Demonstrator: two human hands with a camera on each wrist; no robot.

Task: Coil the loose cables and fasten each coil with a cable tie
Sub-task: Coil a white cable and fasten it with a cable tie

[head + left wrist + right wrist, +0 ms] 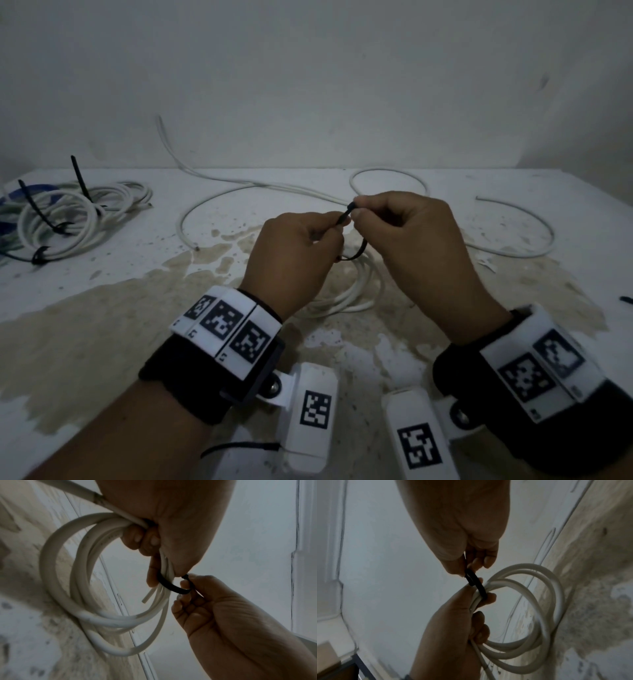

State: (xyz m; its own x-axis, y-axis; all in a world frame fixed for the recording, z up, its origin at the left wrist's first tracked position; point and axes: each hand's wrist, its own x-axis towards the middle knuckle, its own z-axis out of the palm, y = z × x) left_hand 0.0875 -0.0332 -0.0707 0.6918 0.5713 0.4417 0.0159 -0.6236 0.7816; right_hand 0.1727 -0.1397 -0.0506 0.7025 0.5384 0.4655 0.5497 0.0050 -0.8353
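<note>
We are holding a white cable coil (96, 582) in the left hand (291, 260); its fingers are curling around the gathered strands, so this grip is clamped on the coil. The loops are hanging below that grip, over the stained table (102, 325), and in the head view they are showing just beneath and between both hands.

A black cable tie (173, 586) is looping around the bundled strands right at the left grip. We are pinching the tie between thumb and fingertips of the right hand (418, 240), so the right grip is clamped on the tie. In the head view the tie is running up between the two grips, its upper end sitting at the right fingertips. In the right wrist view the tie (475, 584) is crossing from the right grip down to the coil (530, 612), where the left hand (453, 635) is gripping. We cannot tell whether the tie's tail is threaded through its head.

Beyond both grips a loose white cable (239, 192) is lying in wide curves on the table. Far to the left of the left grip, tied coils (72, 216) are resting with black tie tails sticking up.
</note>
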